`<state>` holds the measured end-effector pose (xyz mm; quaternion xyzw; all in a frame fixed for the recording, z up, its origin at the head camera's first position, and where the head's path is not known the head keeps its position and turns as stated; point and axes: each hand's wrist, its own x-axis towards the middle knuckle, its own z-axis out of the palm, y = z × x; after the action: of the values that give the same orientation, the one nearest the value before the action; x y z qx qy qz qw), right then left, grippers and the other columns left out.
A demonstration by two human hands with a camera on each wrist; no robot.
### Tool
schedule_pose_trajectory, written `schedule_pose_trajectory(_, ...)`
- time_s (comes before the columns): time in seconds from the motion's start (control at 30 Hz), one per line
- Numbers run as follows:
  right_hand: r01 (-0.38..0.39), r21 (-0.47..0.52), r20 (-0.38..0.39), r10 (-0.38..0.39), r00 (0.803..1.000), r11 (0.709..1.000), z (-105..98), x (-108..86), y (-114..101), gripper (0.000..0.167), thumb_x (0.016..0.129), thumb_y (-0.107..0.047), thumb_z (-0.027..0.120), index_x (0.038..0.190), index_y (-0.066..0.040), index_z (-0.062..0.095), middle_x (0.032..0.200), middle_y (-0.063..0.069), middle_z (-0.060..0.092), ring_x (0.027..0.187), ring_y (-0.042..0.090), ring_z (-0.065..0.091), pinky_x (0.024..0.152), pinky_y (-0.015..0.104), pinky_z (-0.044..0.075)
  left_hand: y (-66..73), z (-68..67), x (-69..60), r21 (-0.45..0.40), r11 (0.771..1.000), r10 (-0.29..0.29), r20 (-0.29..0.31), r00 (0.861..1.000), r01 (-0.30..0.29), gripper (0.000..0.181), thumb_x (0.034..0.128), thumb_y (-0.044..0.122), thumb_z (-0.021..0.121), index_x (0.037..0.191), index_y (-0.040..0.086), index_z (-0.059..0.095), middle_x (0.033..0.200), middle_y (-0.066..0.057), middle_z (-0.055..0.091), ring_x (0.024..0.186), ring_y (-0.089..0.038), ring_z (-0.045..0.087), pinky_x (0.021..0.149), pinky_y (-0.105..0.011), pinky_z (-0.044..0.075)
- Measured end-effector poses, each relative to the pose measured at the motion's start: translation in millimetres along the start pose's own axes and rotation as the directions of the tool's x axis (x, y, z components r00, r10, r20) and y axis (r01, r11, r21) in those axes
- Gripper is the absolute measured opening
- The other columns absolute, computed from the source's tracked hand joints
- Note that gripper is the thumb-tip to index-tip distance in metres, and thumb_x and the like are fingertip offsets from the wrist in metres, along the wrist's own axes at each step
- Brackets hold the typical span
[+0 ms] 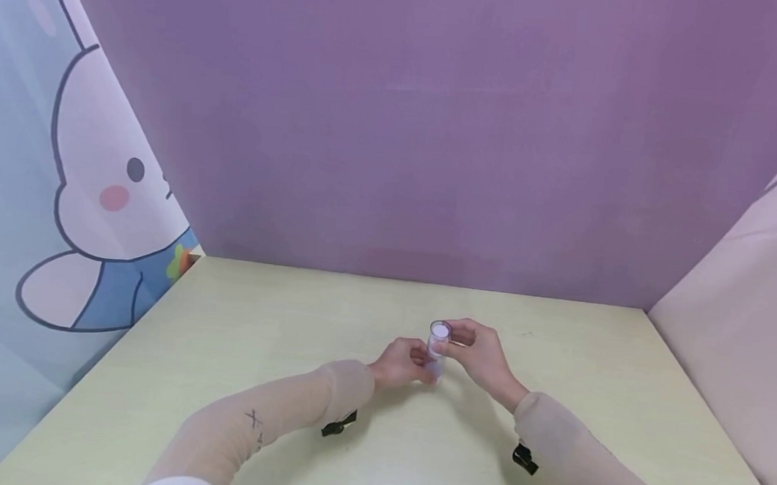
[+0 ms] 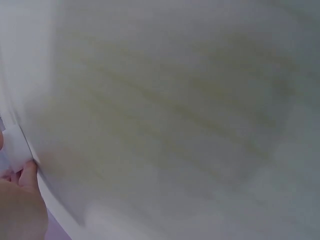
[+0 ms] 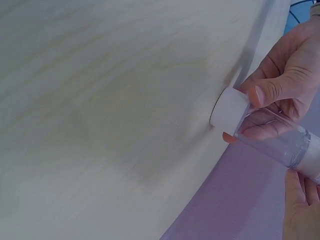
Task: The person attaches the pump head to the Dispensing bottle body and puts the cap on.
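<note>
A small clear bottle (image 3: 272, 145) with a white cap-like end (image 3: 230, 110) stands about upright between the two hands. My left hand (image 1: 402, 364) grips the lower part, its thumb on the clear wall beside the white end near the table. My right hand (image 1: 482, 358) pinches the whitish upper end (image 1: 439, 340), which has a round top with a dark rim. Whether that upper end is a separate piece cannot be told. In the left wrist view a white cylindrical part (image 2: 18, 149) shows at the left edge, by the left hand's fingers.
Both hands are over a pale wood-look table (image 1: 275, 310). A purple panel (image 1: 396, 138) rises behind its far edge. Cloth with a cartoon figure (image 1: 115, 178) hangs on the left, and a pale cloth (image 1: 756, 313) on the right.
</note>
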<state>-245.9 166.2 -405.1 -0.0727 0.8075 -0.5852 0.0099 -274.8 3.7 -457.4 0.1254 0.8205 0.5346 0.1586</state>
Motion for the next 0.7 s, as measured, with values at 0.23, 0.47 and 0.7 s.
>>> schedule_pose_trajectory(0.23,-0.005,-0.004,0.007,0.005,1.000,1.000,-1.3,-2.1,4.5,0.045,0.076,-0.018,0.074,0.115,-0.002,0.059,0.113,0.016,0.063,0.110,0.031,0.057,0.087,0.035,0.049,-1.6,5.0,-2.5,-0.004,1.000,-0.007,-0.005,1.000,0.007,0.034,0.0690,0.002,0.076,0.099,0.002,0.061,0.104,-0.011,0.066,0.100,-0.023,0.061,0.085,-0.031,0.049)
schedule_pose_trajectory(0.47,0.022,0.010,0.022,-0.022,1.000,1.000,-2.3,-0.8,8.1,0.044,0.078,-0.016,0.072,0.116,0.000,0.057,0.115,0.018,0.062,0.110,0.032,0.057,0.087,0.035,0.049,-1.7,7.1,0.4,-0.005,1.000,0.005,-0.004,1.000,-0.005,0.036,0.0678,-0.001,0.075,0.101,0.000,0.060,0.104,-0.011,0.066,0.099,-0.024,0.061,0.086,-0.032,0.049)
schedule_pose_trajectory(0.7,0.026,-0.059,0.143,-0.018,0.990,0.998,-12.9,-3.2,18.0,0.069,0.079,-0.012,0.070,0.137,0.003,0.035,0.137,0.023,0.041,0.124,0.039,0.042,0.097,0.043,0.040,-0.7,-3.6,-4.1,0.144,0.989,-0.013,0.029,1.000,0.009,0.066,0.0663,0.006,0.078,0.126,0.002,0.050,0.127,-0.015,0.055,0.119,-0.030,0.050,0.100,-0.042,0.038)
